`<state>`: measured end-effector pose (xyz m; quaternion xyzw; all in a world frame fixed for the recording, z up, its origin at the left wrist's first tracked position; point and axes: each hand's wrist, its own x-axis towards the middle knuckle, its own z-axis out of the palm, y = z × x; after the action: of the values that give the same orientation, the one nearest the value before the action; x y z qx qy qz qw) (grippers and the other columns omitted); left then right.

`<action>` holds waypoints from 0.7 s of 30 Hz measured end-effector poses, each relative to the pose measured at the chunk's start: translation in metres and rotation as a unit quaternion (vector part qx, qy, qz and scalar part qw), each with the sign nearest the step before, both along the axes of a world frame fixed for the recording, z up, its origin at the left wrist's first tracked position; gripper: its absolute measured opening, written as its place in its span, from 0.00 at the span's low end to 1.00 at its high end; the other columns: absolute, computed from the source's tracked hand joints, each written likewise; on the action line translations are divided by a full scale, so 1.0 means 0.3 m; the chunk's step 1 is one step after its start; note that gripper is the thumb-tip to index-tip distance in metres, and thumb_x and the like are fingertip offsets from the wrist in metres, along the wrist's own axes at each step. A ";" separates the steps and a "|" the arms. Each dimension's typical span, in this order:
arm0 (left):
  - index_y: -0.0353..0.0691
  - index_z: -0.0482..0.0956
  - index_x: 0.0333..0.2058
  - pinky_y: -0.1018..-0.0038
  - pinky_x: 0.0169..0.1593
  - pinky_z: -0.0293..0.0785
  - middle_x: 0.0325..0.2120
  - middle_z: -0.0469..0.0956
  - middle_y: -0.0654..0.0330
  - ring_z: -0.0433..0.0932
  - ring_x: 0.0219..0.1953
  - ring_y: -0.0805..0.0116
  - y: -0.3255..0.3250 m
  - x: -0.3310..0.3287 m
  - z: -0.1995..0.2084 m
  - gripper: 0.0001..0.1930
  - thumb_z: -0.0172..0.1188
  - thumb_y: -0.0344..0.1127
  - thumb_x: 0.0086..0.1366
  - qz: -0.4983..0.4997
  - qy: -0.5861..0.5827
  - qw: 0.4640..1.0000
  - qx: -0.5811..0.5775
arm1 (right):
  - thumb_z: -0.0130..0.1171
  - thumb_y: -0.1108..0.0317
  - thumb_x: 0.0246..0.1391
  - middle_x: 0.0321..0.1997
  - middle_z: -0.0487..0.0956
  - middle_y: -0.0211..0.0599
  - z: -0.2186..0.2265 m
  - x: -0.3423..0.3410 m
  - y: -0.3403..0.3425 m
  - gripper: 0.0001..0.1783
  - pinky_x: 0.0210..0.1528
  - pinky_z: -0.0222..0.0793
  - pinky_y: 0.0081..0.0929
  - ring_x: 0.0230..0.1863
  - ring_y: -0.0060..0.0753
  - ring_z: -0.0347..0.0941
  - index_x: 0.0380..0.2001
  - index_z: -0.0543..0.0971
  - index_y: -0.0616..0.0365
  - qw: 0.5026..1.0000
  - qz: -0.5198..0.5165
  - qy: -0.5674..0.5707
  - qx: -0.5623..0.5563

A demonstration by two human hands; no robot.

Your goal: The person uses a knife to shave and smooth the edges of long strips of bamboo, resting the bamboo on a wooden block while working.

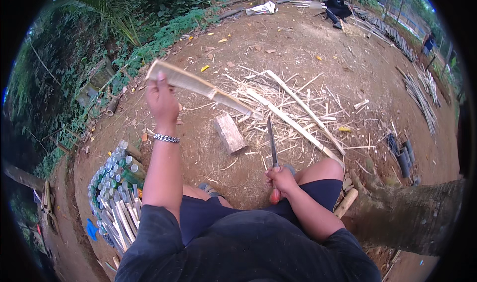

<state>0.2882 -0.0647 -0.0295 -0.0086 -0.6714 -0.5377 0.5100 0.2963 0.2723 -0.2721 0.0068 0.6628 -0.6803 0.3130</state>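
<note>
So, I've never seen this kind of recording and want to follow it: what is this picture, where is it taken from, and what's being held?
There is no machine here, just a person using bare hands. A wide fisheye camera on the person's head looks down, so straight edges bend and the rim goes dark. The left hand grips one end of a split bamboo piece. The right hand holds a knife by its reddish handle, blade pointing away from the body. On the bare earth lie many pale strips, with a wooden block beside them.
</note>
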 end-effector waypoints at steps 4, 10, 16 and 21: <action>0.39 0.70 0.50 0.79 0.34 0.68 0.32 0.75 0.63 0.71 0.31 0.79 0.121 -0.106 0.112 0.13 0.54 0.36 0.71 -0.002 0.014 0.998 -0.063 | 0.61 0.71 0.55 0.21 0.73 0.27 0.204 -0.105 0.028 0.08 0.26 0.65 0.23 0.22 0.19 0.68 0.35 0.74 0.61 0.985 -0.006 0.166 0.051; 0.45 0.73 0.51 0.78 0.30 0.71 0.30 0.77 0.62 0.73 0.27 0.77 0.230 -0.245 0.170 0.18 0.61 0.29 0.63 -0.040 0.114 0.974 -0.191 | 0.59 0.72 0.56 0.20 0.68 0.23 0.493 -0.081 0.060 0.17 0.24 0.60 0.18 0.19 0.15 0.64 0.47 0.69 0.61 0.951 -0.078 0.297 -0.047; 0.46 0.74 0.51 0.77 0.29 0.73 0.32 0.80 0.59 0.75 0.24 0.72 0.383 -0.250 0.217 0.19 0.63 0.29 0.61 -0.044 0.099 0.958 -0.264 | 0.62 0.70 0.55 0.22 0.68 0.22 0.565 -0.035 0.090 0.20 0.26 0.62 0.17 0.21 0.13 0.64 0.50 0.69 0.59 0.952 -0.091 0.290 0.024; 0.44 0.74 0.51 0.76 0.36 0.77 0.45 0.79 0.57 0.79 0.33 0.71 0.468 -0.238 0.205 0.20 0.64 0.28 0.60 -0.094 0.050 0.948 -0.301 | 0.61 0.71 0.55 0.23 0.70 0.23 0.863 -0.003 0.059 0.20 0.27 0.63 0.17 0.23 0.13 0.65 0.50 0.69 0.59 0.938 -0.095 0.329 -0.050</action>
<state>0.2169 0.0757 0.0320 -0.2520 -0.7716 -0.3549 0.4639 0.2955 0.2899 -0.0132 -0.1697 0.6902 -0.7033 0.0113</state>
